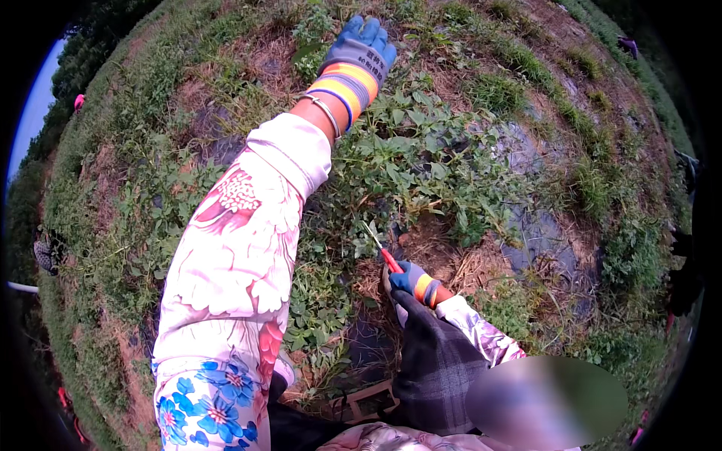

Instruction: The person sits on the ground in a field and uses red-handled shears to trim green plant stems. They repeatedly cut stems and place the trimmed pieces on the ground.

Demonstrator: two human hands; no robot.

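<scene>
My left hand (360,56), in a grey and blue work glove with a striped cuff, reaches far forward over low leafy plants (414,141). Its palm side faces down and away, so anything under the fingers is hidden. My right hand (416,282), gloved alike, is close to my right knee. It grips red-handled snips (390,260), whose slim metal blades point forward and left into the leaves. Bare soil and dry straw (479,265) lie just beyond and right of that hand.
Black plastic mulch film (536,239) shows between the weeds. A brown slatted object (366,401) sits low between my legs. My left shoe (285,369) is beside green growth. A partly visible person (45,253) is at the far left. A blurred patch covers the lower right.
</scene>
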